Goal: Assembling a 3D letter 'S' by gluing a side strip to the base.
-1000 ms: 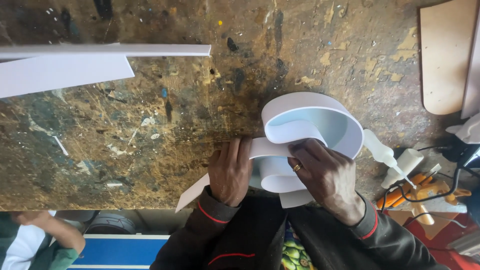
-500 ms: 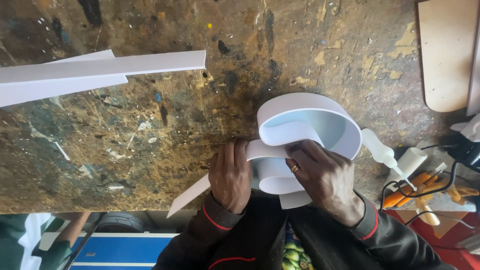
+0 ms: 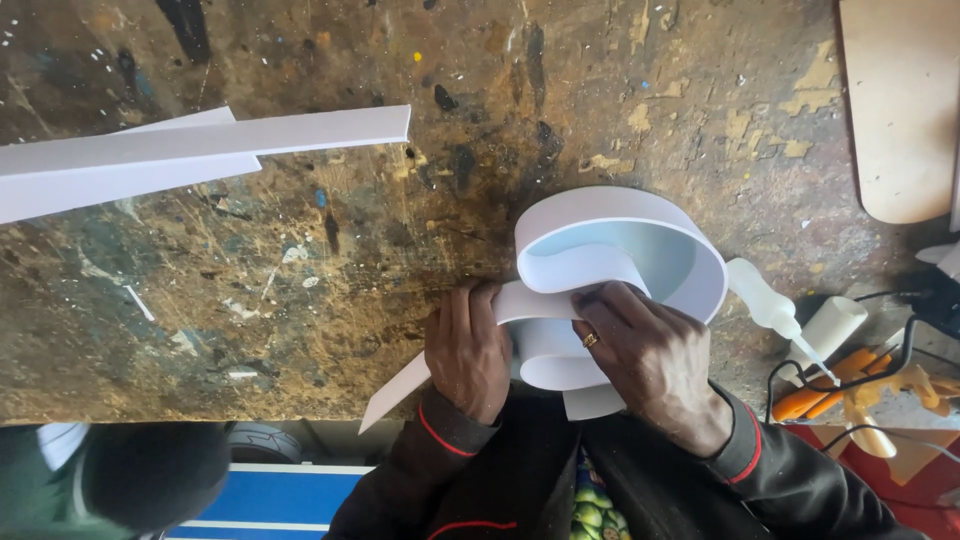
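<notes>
A curved white band (image 3: 640,225) stands on edge on a paint-stained wooden workbench (image 3: 300,250), bent into an S-like loop around a pale flat base. My left hand (image 3: 468,350) presses the band's free end against the bench near the front edge; the strip's tail sticks out below it to the left. My right hand (image 3: 640,350), with a ring on one finger, grips the inner bend of the band from above. Both sleeves are dark with red trim.
Long white strips (image 3: 180,155) lie at the upper left. A white squeeze bottle with a pointed nozzle (image 3: 770,305) and a white tube lie right of the loop, beside orange tools and black cables. A pale wooden board (image 3: 900,110) sits top right.
The view has shifted a little, so the long white strips appear lower and tilted. Both hands keep the same hold on the curved band.
</notes>
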